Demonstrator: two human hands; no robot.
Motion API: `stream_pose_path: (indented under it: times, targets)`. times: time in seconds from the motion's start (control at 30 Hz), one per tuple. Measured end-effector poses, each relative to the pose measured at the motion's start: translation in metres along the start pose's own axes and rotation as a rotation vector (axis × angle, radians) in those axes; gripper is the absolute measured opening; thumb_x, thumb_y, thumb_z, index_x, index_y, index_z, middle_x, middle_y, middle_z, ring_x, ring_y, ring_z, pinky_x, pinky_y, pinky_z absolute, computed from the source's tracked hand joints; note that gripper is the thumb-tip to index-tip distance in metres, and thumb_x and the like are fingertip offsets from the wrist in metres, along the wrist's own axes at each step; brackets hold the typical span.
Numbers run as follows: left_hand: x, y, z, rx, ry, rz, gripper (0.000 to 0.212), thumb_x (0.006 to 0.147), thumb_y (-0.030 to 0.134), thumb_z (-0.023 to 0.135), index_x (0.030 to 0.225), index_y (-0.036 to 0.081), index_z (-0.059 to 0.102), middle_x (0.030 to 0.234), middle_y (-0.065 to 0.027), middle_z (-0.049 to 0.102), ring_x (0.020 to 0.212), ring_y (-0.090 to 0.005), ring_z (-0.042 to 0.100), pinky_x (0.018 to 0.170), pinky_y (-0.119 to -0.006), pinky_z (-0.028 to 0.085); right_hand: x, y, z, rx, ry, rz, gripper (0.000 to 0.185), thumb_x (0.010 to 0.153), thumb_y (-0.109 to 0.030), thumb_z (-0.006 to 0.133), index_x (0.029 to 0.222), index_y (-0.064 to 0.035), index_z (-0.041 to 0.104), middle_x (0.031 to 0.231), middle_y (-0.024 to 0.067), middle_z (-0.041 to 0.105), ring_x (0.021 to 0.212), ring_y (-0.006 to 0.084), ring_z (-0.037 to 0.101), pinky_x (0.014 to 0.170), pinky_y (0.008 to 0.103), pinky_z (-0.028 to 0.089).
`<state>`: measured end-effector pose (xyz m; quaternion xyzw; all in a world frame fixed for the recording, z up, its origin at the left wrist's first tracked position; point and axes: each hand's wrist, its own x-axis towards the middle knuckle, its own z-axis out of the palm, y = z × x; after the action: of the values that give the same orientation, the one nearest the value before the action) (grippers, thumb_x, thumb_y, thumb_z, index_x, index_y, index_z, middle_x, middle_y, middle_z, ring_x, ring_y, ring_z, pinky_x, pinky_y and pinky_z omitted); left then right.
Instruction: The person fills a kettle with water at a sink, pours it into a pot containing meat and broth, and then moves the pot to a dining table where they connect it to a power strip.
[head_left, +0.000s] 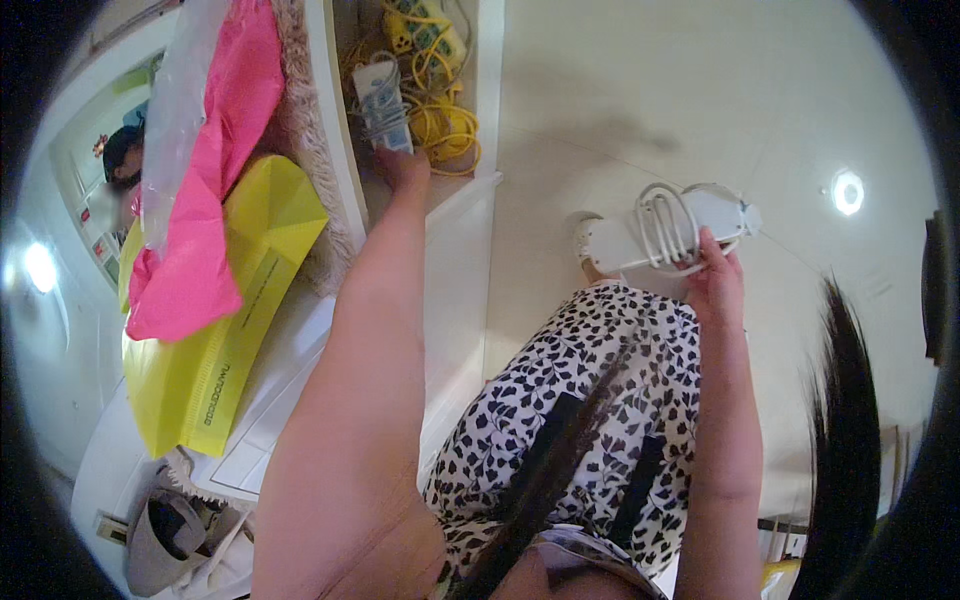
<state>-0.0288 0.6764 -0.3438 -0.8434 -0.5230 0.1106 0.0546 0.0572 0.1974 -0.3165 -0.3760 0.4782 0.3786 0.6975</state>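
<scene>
My left hand reaches into an open white drawer. It grips the near end of a white power strip with blue-toned sockets, and a grey cord is wound round that strip. Its fingertips are partly hidden by the strip. Beside it in the drawer lie a bundle of yellow cord and a yellow-and-green power strip. Out over the floor, my right hand holds another white power strip by its coiled white cable. That strip is tilted, underside up.
On the left, a pink plastic bag and a yellow bag with printing lie over shaggy beige fabric. A grey felt-like bag sits lower left. Glossy floor tile spreads at right. Another person appears far left.
</scene>
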Motion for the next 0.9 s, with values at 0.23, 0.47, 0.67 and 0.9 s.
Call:
stream_pose_path:
  times: [0.23, 0.47, 0.67, 0.9]
  targets:
    - [0.044, 0.031, 0.006, -0.047, 0.191, 0.026, 0.104, 0.058, 0.03, 0.08, 0.133, -0.004, 0.017, 0.129, -0.0241, 0.037, 0.118, -0.0357, 0.04, 0.099, -0.042, 0.033, 0.019, -0.001, -0.014, -0.111, 0.008, 0.0, 0.031, 0.085, -0.014, 0.058, 0.112, -0.0018, 0.049, 0.097, 0.0057, 0.058, 0.08, 0.0152, 0.056, 0.067, 0.0285, 0.048]
    - [-0.073, 0.078, -0.06, -0.675, 0.216, 0.172, 0.088, 0.064, 0.027, 0.074, 0.129, -0.003, 0.024, 0.121, -0.0199, 0.044, 0.113, -0.0349, 0.043, 0.097, -0.039, 0.035, 0.002, -0.013, 0.029, -0.099, 0.043, -0.25, 0.028, 0.081, -0.011, 0.062, 0.105, -0.0013, 0.052, 0.096, 0.0061, 0.058, 0.083, 0.0138, 0.056, 0.071, 0.0264, 0.047]
    - [-0.227, 0.014, -0.135, -1.444, -0.96, -0.373, 0.051, 0.072, 0.027, 0.061, 0.115, 0.005, 0.045, 0.097, -0.0083, 0.054, 0.083, -0.0135, 0.054, 0.069, -0.025, 0.047, 0.018, -0.005, 0.159, -0.428, -0.109, -0.517, 0.029, 0.079, -0.016, 0.065, 0.102, -0.0006, 0.056, 0.093, 0.0058, 0.061, 0.084, 0.0127, 0.056, 0.075, 0.0265, 0.045]
    - [-0.302, 0.033, -0.221, -1.863, -1.376, -0.595, 0.06, 0.072, 0.045, 0.059, 0.11, -0.001, 0.046, 0.092, -0.0088, 0.052, 0.079, -0.0174, 0.05, 0.071, -0.029, 0.044, -0.019, -0.032, 0.296, -1.193, -0.395, -0.959, 0.06, 0.075, -0.024, 0.066, 0.125, -0.0005, 0.041, 0.117, 0.0251, 0.05, 0.11, 0.0379, 0.046, 0.094, 0.0413, 0.038]
